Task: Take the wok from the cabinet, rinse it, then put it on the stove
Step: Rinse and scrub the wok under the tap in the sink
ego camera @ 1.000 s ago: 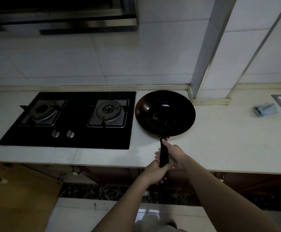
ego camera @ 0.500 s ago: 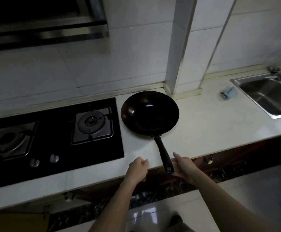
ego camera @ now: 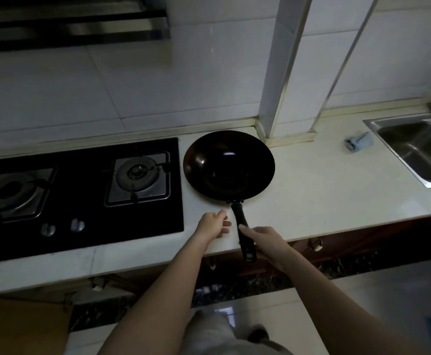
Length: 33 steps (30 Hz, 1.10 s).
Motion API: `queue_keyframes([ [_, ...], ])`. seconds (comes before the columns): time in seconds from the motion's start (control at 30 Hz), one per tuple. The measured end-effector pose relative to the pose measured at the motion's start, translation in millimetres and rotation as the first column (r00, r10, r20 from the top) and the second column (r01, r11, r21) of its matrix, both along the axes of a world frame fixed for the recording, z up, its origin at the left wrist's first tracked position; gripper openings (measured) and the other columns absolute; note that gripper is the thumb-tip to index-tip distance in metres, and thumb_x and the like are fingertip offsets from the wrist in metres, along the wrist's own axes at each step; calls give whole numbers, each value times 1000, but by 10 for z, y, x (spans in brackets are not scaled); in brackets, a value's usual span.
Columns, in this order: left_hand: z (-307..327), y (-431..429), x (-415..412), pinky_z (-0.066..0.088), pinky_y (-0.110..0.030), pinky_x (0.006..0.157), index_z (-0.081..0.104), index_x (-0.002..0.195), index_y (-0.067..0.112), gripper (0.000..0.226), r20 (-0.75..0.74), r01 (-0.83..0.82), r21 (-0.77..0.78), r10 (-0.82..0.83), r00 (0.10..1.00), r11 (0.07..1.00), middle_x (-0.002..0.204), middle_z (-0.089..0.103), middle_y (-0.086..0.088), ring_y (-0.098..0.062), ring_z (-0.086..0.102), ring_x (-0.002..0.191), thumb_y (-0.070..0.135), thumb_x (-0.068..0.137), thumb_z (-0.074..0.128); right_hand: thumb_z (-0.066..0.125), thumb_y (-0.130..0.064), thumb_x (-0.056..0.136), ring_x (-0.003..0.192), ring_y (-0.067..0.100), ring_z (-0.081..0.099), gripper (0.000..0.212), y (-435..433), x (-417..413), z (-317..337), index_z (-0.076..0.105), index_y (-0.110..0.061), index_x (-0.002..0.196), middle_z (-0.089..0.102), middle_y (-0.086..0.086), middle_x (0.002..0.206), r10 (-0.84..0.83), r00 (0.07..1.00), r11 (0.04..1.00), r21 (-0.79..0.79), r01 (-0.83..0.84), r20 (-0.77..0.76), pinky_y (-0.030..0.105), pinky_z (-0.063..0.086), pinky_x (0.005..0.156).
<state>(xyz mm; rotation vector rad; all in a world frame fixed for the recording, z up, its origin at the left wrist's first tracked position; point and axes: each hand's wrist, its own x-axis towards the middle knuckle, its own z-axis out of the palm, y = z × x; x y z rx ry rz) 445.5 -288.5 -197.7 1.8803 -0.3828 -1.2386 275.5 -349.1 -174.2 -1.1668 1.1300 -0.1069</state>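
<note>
Black round steel wok (ego camera: pixel 228 165) sat on the pale stone countertop (ego camera: pixel 311 190), just right of the black glass gas stove (ego camera: pixel 81 196).
Its long handle (ego camera: pixel 242 230) pointed toward the near edge, between both hands. The right hand (ego camera: pixel 265 242) lay against the handle, fingers loosely extended, not yet gripping; the left hand (ego camera: pixel 213 224) hovered just left, loosely curled, empty.

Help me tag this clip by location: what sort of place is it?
A home kitchen, most likely: a two-burner gas stove set into a white counter, a steel sink to the right, and a black wok on the counter between them.
</note>
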Motion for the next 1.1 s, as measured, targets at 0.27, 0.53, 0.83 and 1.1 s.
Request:
queue_keyframes([
  [0.27, 9, -462, -220, 62, -34, 62, 60, 116, -3, 33, -445, -108, -19, 88, 891, 994, 96, 75, -18, -26, 75, 76, 25, 98, 65, 68, -21, 94, 66, 27, 71, 25, 108, 199, 23, 65, 2, 104, 76, 21, 94, -26, 999, 996, 87, 29, -34, 38, 60, 66],
  [0.53, -134, -597, -256, 57, -25, 53, 68, 99, -5, 19, -612, -136, 29, 126, 781, 990, 75, 72, -13, -19, 69, 57, 13, 94, 70, 63, -24, 87, 51, 17, 62, 23, 131, 324, 49, 68, -2, 89, 69, 3, 64, -26, 983, 999, 42, 34, -180, 29, 53, 50],
  [0.83, -148, -697, -308, 38, -26, 47, 36, 61, 16, 46, -665, -162, 34, 143, 733, 986, 45, 32, 2, -11, 34, 37, 14, 104, 52, 59, -15, 85, 33, 10, 42, 22, 238, 311, 11, 56, -8, 64, 49, -6, 40, -167, 974, 981, -123, 149, -156, 21, 35, 35],
  [1.1, -52, -729, -641, 34, -23, 41, 34, 61, 17, 45, -611, -174, -9, 132, 781, 985, 44, 29, 1, -11, 31, 36, 9, 102, 52, 56, -11, 86, 39, 15, 44, 13, 257, -12, 95, 60, -5, 75, 50, 8, 57, -172, 985, 978, -118, 170, -9, 26, 37, 39],
])
